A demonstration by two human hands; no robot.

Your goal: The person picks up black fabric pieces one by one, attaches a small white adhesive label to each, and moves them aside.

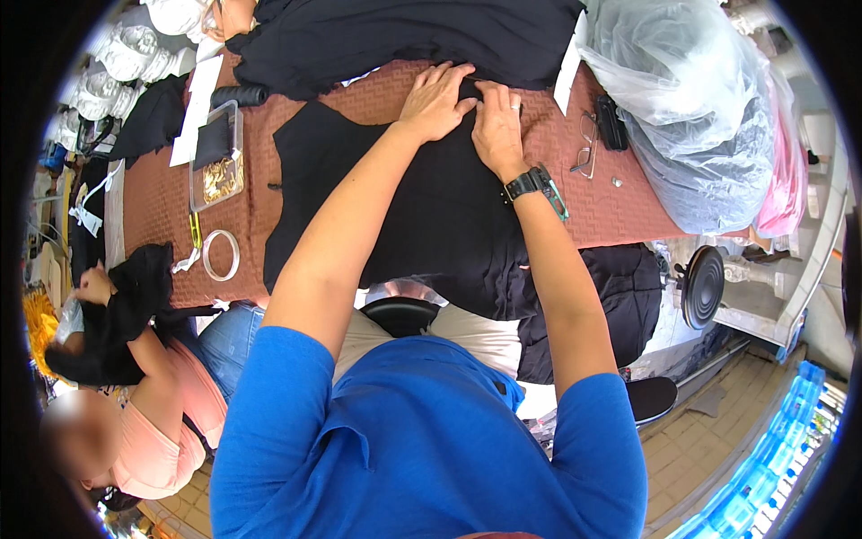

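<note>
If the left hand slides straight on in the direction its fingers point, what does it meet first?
Probably the heaped black cloth at the table's far edge; the left hand already lies flat on the black fabric piece.

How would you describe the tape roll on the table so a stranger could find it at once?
Start at the long table with the brown woven cloth and go to its left end, below the clear plastic box of gold bits. There lies the flat white ring of tape, beside yellow-handled snips; it is the only hollow circle there.

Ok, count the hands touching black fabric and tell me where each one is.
3. The left hand and right hand press side by side on the black fabric spread over the table. A co-worker's hand grips a black garment at far left. Others may be hidden.
</note>
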